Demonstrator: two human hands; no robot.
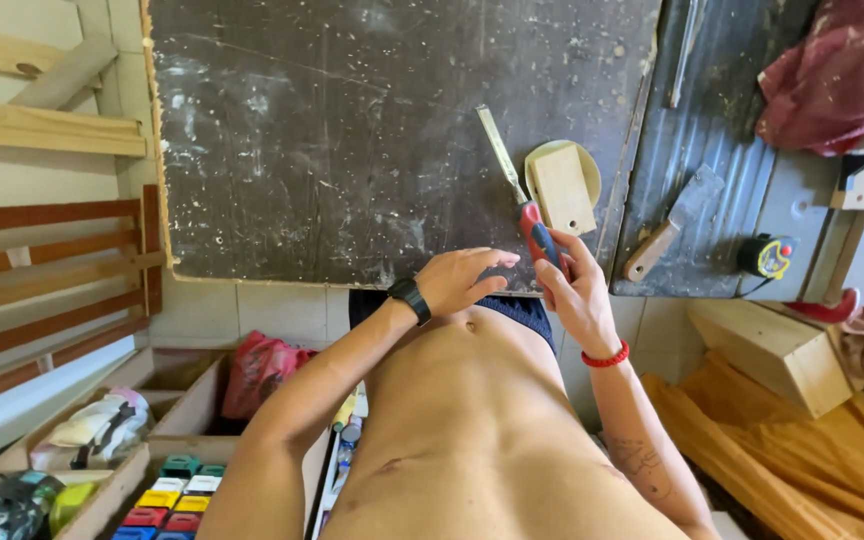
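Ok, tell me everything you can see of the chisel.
The chisel has a long, flat, pale metal blade and a red handle with a dark blue grip patch. It lies slanted over the dark, paint-flecked board, blade tip pointing up and left, away from the person. The right hand grips the handle's lower end; the left hand is close beside it, not clearly touching. A small wood block sits just right of the blade.

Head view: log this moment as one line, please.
right hand: grip shut on chisel handle | left hand: open, beside handle at dark workbench edge | small wood block beside blade
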